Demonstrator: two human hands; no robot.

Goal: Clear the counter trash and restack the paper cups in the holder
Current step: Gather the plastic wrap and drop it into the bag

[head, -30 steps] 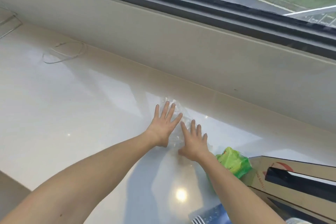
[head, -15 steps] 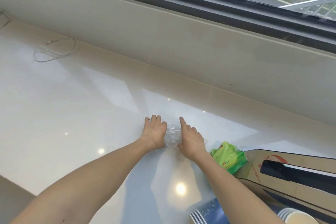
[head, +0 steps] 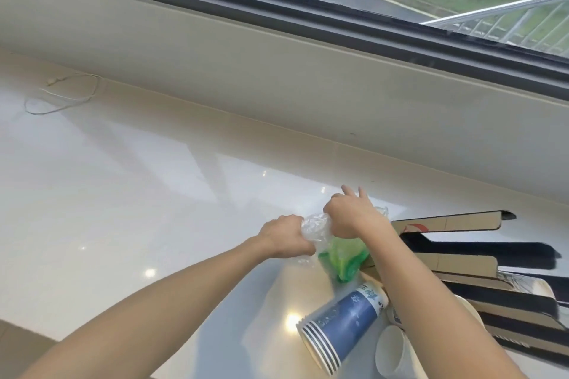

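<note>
A crumpled clear plastic wrapper [head: 315, 226] is held above the glossy white counter [head: 123, 194] between both hands. My left hand [head: 284, 238] is closed around its left end and my right hand [head: 354, 215] grips its right end, two fingers sticking out. Just below it lies a green plastic packet [head: 345, 258], partly hidden by my right forearm. A stack of several blue paper cups [head: 341, 328] lies on its side near the counter's front. A white cup [head: 392, 354] lies beside it, mouth toward me.
Flattened cardboard boxes [head: 462, 258] with black openings lie at the right. A thin loop of wire [head: 58, 95] rests at the far left by the beige wall ledge [head: 277, 77]. A dark-framed window runs along the back.
Both hands went from flat on the wrapper to bunching it up, then lifted it and carried it toward the right, over the green packet. The view shifted and now shows the cups.
</note>
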